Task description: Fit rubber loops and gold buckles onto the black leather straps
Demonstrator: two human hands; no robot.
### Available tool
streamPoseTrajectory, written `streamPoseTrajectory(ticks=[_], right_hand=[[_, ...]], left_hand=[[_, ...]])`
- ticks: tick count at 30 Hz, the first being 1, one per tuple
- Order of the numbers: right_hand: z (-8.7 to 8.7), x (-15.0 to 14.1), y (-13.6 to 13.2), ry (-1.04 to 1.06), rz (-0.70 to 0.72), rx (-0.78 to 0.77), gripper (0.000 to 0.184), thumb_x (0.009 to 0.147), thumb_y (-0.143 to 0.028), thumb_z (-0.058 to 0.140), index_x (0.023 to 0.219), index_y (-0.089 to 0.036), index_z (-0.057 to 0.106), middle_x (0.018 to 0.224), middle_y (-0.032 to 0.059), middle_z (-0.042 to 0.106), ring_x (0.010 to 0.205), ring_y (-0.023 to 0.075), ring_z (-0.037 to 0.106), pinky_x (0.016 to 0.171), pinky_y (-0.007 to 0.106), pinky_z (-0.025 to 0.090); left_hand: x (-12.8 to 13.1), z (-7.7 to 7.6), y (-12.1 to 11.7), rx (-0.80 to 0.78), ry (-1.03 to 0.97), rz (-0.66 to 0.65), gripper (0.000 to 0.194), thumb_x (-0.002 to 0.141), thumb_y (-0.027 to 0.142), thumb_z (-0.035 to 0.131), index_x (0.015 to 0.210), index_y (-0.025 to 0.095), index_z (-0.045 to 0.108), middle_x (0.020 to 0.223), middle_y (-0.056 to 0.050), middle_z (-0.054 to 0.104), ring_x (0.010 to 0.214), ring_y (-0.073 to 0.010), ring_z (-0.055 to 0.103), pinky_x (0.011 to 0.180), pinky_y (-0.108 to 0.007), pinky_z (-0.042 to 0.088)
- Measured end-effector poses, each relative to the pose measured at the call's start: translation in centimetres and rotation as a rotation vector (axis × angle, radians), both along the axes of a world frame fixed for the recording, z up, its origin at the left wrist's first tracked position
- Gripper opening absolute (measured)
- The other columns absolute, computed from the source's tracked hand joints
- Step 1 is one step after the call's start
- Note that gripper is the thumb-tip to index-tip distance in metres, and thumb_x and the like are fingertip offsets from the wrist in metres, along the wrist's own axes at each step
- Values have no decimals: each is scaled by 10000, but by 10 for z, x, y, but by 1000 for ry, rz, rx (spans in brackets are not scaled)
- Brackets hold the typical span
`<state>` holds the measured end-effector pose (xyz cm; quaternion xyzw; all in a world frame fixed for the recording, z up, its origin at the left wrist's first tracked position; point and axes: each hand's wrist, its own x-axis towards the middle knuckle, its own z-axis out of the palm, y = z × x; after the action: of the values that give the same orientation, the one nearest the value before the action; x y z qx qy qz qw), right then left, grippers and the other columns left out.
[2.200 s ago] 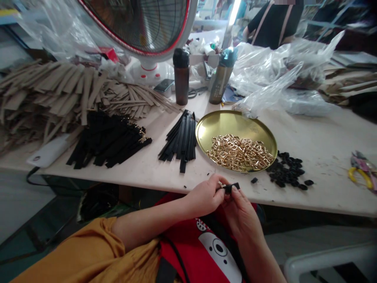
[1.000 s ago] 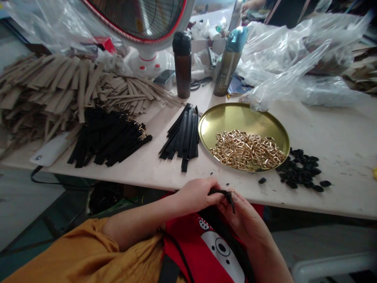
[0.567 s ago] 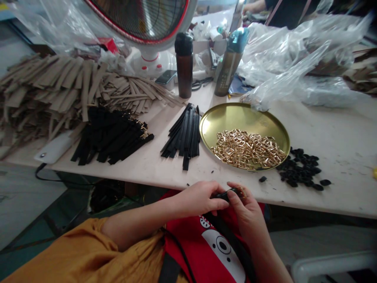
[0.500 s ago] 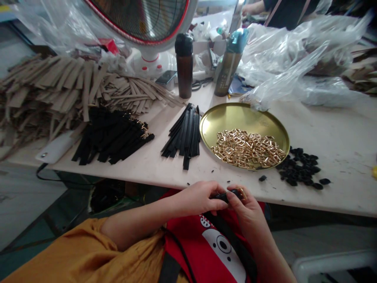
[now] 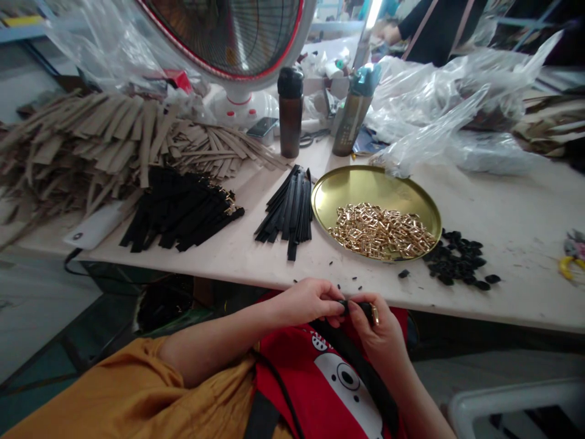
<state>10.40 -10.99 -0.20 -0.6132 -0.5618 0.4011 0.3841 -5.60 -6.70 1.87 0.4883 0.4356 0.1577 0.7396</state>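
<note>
My left hand (image 5: 320, 303) is closed in a pinch on a small black piece at the end of a black strap (image 5: 363, 307). Close beside it, my right hand (image 5: 381, 326) grips the same strap between thumb and fingers. A gold buckle (image 5: 375, 314) shows at the strap's right end, against the right fingers. Both hands are over my lap at the table's front edge. Fingers hide part of the strap. Beyond them, a gold tray (image 5: 375, 177) holds a heap of gold buckles (image 5: 384, 231). Small black loops (image 5: 457, 259) lie right of it.
Black strips (image 5: 290, 210) fan out left of the tray; black straps with gold buckles (image 5: 183, 210) lie farther left. Behind are tan strips (image 5: 82, 140), a fan (image 5: 228, 36), two bottles (image 5: 290, 116) (image 5: 354, 113) and plastic bags (image 5: 425, 91). Yellow-handled pliers (image 5: 569, 266) sit far right. A person's arm (image 5: 390, 32) shows behind.
The view has shifted slightly, bringing the yellow-handled tool into sight at right. Both hands stay on the strap; the fingers have moved a little and the buckle now faces differently.
</note>
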Motion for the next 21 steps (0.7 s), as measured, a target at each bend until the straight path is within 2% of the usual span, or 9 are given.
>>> streamPoseTrajectory(ticks=[8, 12, 14, 18, 21], right_hand=[[0, 13, -7, -31, 241, -83, 96, 766, -312, 544, 774, -216, 547, 609, -23, 572, 522, 125, 491, 485, 227, 368], [-2, 15, -9, 22, 301, -118, 89, 759, -302, 553, 753, -213, 554, 639, -15, 588, 554, 127, 503, 505, 227, 382], [-3, 15, -10, 93, 288, -152, 110, 752, -318, 563, 752, -208, 556, 636, -10, 588, 553, 129, 503, 498, 230, 387], [-7, 14, -11, 198, 157, -190, 233, 724, -373, 602, 869, -192, 575, 606, -10, 575, 523, 131, 496, 475, 239, 388], [-6, 15, -12, 312, 148, -300, 316, 700, -432, 623, 879, -177, 570, 554, -18, 561, 491, 126, 489, 452, 234, 378]], left_hand=[[-1, -2, -11, 112, 105, -104, 236, 731, 242, 541, 918, 116, 612, 716, -23, 647, 649, -116, 601, 603, -221, 456], [-1, 0, -16, 127, 122, -167, 236, 731, 236, 531, 905, 105, 623, 722, -39, 653, 644, -127, 604, 594, -223, 465], [-1, 1, -16, 167, 150, -185, 241, 743, 237, 515, 916, 107, 622, 725, -41, 655, 645, -127, 605, 588, -217, 462], [-1, 8, -14, 350, 232, -239, 244, 778, 207, 447, 937, 138, 618, 777, -33, 665, 674, -119, 604, 600, -201, 441], [-1, 15, -16, 439, 231, -257, 278, 783, 167, 413, 1006, 149, 579, 846, -38, 664, 720, -117, 605, 615, -195, 437]])
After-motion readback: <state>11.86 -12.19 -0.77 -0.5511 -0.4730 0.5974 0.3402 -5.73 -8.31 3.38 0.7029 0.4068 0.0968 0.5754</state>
